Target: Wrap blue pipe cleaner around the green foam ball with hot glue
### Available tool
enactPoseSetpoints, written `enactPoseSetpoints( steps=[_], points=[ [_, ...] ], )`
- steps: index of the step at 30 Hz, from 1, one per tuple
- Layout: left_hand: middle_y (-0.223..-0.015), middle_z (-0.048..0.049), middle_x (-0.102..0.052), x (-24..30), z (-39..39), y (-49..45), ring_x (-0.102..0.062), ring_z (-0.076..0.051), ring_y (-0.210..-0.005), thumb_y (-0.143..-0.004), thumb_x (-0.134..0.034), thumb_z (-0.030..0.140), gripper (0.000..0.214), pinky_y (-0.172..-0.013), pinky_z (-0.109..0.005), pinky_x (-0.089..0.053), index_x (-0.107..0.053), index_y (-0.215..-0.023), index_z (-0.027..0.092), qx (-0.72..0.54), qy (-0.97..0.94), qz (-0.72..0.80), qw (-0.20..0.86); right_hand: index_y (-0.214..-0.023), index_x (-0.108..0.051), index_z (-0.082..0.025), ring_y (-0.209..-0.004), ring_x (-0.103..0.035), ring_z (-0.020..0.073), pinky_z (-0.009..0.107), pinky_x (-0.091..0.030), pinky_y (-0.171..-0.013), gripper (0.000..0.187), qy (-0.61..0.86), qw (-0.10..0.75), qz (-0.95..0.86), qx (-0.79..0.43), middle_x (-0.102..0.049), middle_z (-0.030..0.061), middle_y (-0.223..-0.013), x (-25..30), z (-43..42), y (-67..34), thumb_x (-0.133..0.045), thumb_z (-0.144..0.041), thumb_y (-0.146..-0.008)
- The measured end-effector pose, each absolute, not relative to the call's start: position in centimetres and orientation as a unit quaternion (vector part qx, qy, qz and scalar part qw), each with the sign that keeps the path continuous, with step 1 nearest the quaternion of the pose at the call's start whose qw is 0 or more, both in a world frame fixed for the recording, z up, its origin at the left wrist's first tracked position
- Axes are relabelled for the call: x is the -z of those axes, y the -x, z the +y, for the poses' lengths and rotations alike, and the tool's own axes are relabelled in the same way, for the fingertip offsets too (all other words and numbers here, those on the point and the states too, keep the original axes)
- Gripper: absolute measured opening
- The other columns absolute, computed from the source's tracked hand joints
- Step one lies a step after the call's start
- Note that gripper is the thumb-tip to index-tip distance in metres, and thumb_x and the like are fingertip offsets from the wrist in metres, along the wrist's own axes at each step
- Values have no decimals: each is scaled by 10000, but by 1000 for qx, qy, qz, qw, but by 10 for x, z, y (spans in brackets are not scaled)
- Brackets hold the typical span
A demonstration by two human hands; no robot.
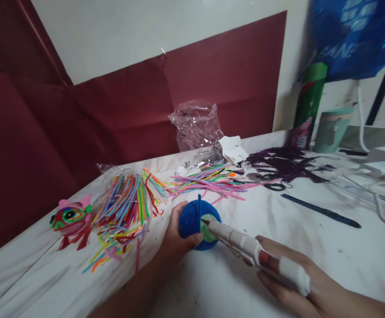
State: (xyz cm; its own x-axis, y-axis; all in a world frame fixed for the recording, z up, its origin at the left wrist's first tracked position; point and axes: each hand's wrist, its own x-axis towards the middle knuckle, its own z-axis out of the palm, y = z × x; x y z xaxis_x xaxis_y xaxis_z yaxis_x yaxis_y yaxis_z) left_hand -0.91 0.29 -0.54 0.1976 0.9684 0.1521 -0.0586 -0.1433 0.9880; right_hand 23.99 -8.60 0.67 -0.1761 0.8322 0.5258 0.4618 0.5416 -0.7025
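Blue ball (188, 221) — in left fingers (195, 240)

Your round, blue-wrapped ball (187, 218): deep blue, pale green patch (208, 236)
Your long white plastic glue gun (237, 240): white, one red section (268, 259)
Your thin, multicoloured fuzzy sticks (129, 198): pink, yellow, orange, blue, green, red
Your smooth marbled tabletop (261, 212): white, grey-brown veining

Maroon sheeting (225, 79) across a pale wall (112, 35) behind a brown-veined white tabletop (258, 214).
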Motion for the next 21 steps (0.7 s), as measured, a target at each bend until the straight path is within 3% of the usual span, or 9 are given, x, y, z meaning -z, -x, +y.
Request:
enactPoseSetpoints(
  steps=[11,21],
  points=[
    [-1266,-103,-619,6,2,8,-609,-357,-1127,-488,-926,408,903,-890,-402,-521,-496,-1269,269,-505,-564,396,519,-702,-591,-290,-527,-674,203,257,-596,-490,109,410,455,-760,-216,-689,3,-612,-23,-88,-232,-574,-272,-808],
    [-1151,-84,-653,3,1,6,-630,-336,-1045,-454,-942,389,889,-842,-398,-533,-524,-1230,269,-520,-554,394,517,-724,-523,-268,-549,-666,171,213,-587,-527,134,393,465,-772,-181,-674,-3,-638,-26,-92,-229,-479,-190,-824]
  ],
)
